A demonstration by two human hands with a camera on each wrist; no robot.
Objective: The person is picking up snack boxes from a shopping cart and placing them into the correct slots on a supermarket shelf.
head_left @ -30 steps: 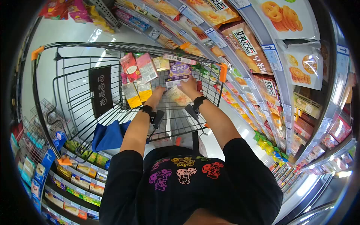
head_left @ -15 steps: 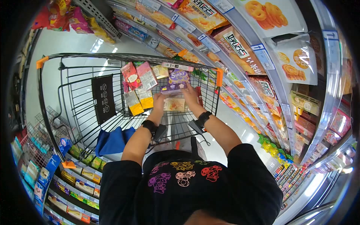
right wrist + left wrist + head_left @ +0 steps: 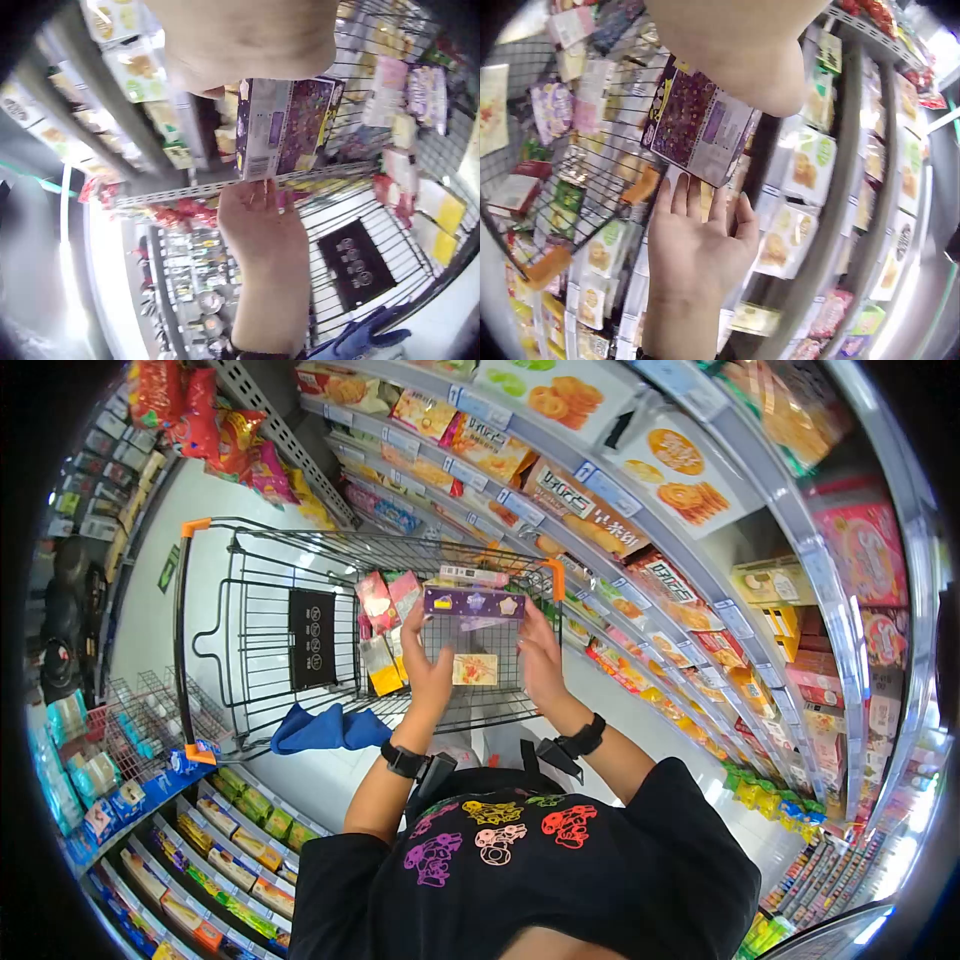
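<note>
Stocked shelves (image 3: 620,495) ran alongside the wire cart (image 3: 196,525). A blue cloth (image 3: 325,730) lay at the cart's near side. The left hand (image 3: 427,675) and right hand (image 3: 543,665) touched opposite ends of a purple box (image 3: 473,603), holding it up between them, fingers extended and thumbs apart from the fingers. The box was above the cart basket, not set down. Already inside were red and pink packs (image 3: 376,603), yellow-and-white packs (image 3: 383,672) and a cream pack (image 3: 475,669). How many items remained could not be determined.
</note>
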